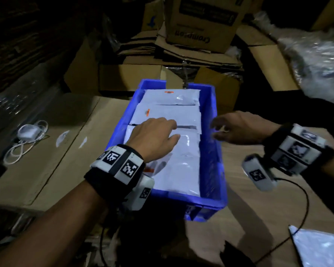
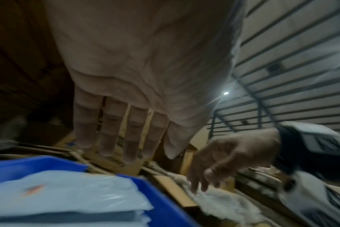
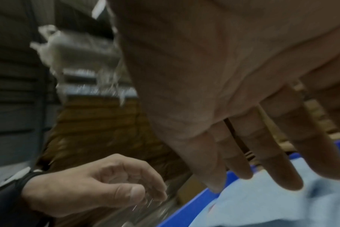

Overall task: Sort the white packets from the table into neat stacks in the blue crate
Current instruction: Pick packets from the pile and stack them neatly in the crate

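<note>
The left hand (image 1: 154,134) lies flat, fingers straight, over the white packets (image 1: 168,112) stacked in rows in the blue crate (image 1: 210,151). The right hand (image 1: 241,128) hovers just beside the crate's right wall, fingers loosely curled and holding nothing. This looks like tidying the stack; next, fetch the packet (image 1: 320,249) lying on the table (image 1: 239,189) nearby

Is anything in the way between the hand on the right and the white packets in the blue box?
Nothing visible. The right hand hovers empty over the blue crate's right rim, beside the white packets.
</note>
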Action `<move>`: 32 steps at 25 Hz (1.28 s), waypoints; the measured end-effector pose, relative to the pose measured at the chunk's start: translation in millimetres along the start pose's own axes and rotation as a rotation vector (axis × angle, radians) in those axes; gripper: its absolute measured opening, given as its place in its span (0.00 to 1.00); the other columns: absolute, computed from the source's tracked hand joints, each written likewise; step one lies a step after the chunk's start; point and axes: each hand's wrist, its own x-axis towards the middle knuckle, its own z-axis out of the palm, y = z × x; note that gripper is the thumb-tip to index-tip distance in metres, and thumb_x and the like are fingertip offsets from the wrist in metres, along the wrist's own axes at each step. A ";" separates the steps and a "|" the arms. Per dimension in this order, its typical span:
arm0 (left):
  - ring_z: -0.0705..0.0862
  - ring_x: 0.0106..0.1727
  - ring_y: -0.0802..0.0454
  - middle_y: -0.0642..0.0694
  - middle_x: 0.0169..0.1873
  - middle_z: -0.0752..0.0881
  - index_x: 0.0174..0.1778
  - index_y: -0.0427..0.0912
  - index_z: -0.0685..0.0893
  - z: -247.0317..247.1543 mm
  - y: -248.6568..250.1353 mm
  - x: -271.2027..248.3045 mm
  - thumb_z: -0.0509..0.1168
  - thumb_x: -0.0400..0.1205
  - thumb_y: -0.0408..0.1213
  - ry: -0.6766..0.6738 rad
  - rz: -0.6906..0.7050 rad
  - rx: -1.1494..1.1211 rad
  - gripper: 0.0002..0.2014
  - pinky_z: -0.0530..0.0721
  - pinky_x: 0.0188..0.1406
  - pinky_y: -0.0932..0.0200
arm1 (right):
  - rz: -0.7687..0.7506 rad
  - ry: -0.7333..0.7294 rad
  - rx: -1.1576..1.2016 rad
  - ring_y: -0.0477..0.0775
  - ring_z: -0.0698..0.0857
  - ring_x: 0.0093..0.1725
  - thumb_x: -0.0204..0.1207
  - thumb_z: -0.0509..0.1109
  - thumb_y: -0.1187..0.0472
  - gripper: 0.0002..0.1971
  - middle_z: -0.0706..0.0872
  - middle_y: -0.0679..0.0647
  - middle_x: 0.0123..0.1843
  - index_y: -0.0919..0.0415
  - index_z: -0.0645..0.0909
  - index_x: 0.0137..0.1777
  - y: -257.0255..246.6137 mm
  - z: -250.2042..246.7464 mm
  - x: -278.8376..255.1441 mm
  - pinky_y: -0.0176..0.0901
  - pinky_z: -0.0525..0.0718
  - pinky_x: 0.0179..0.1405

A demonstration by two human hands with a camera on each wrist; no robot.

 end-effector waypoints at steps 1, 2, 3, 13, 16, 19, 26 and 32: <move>0.79 0.65 0.42 0.48 0.61 0.82 0.66 0.50 0.78 -2.5 16.3 7.7 0.55 0.86 0.52 0.019 0.037 0.007 0.17 0.75 0.66 0.44 | 0.075 0.038 0.050 0.55 0.85 0.60 0.80 0.67 0.42 0.17 0.86 0.45 0.61 0.44 0.80 0.66 15.0 3.2 -20.2 0.46 0.80 0.56; 0.79 0.64 0.42 0.48 0.60 0.83 0.65 0.50 0.79 -4.7 31.7 14.3 0.55 0.86 0.52 0.028 0.061 0.029 0.17 0.75 0.65 0.44 | 0.137 0.078 0.097 0.54 0.85 0.59 0.80 0.67 0.43 0.17 0.86 0.46 0.62 0.46 0.80 0.66 27.5 7.7 -37.2 0.46 0.80 0.56; 0.79 0.64 0.41 0.48 0.60 0.83 0.64 0.49 0.79 -5.7 52.0 23.1 0.55 0.86 0.52 0.025 0.098 0.057 0.17 0.75 0.61 0.46 | 0.206 0.118 0.141 0.54 0.85 0.59 0.80 0.67 0.43 0.19 0.86 0.48 0.62 0.48 0.80 0.68 41.4 13.5 -56.9 0.46 0.80 0.55; 0.81 0.60 0.37 0.39 0.60 0.84 0.64 0.44 0.79 75.3 256.6 108.9 0.56 0.86 0.50 -0.196 0.481 0.235 0.17 0.78 0.49 0.50 | 0.800 0.162 0.356 0.59 0.83 0.63 0.82 0.65 0.44 0.23 0.85 0.55 0.67 0.53 0.76 0.74 168.9 145.5 -196.7 0.50 0.81 0.57; 0.80 0.63 0.38 0.40 0.64 0.82 0.70 0.43 0.77 141.4 301.3 115.5 0.56 0.86 0.52 -0.374 0.521 0.230 0.21 0.81 0.58 0.46 | 0.949 0.103 0.414 0.62 0.82 0.65 0.81 0.67 0.47 0.24 0.83 0.60 0.69 0.56 0.75 0.74 210.4 199.5 -229.3 0.51 0.80 0.60; 0.79 0.65 0.38 0.39 0.67 0.80 0.70 0.41 0.76 212.0 331.6 106.6 0.57 0.85 0.55 -0.587 0.582 0.233 0.24 0.81 0.60 0.46 | 1.070 0.050 0.507 0.65 0.78 0.69 0.80 0.68 0.47 0.28 0.78 0.63 0.72 0.57 0.71 0.77 243.2 241.2 -262.0 0.55 0.78 0.66; 0.72 0.70 0.40 0.43 0.69 0.73 0.75 0.46 0.68 307.1 358.0 73.6 0.65 0.76 0.65 -0.685 0.589 0.245 0.37 0.73 0.62 0.46 | 1.196 0.003 0.611 0.70 0.67 0.77 0.71 0.75 0.39 0.47 0.63 0.65 0.79 0.56 0.57 0.84 280.8 296.0 -298.4 0.61 0.72 0.73; 0.73 0.68 0.43 0.44 0.65 0.74 0.70 0.46 0.72 322.9 367.4 77.8 0.70 0.72 0.61 -0.561 0.580 0.277 0.35 0.71 0.62 0.49 | 1.251 0.027 0.662 0.67 0.66 0.79 0.66 0.79 0.37 0.55 0.66 0.65 0.79 0.56 0.52 0.85 290.9 303.9 -300.8 0.59 0.70 0.73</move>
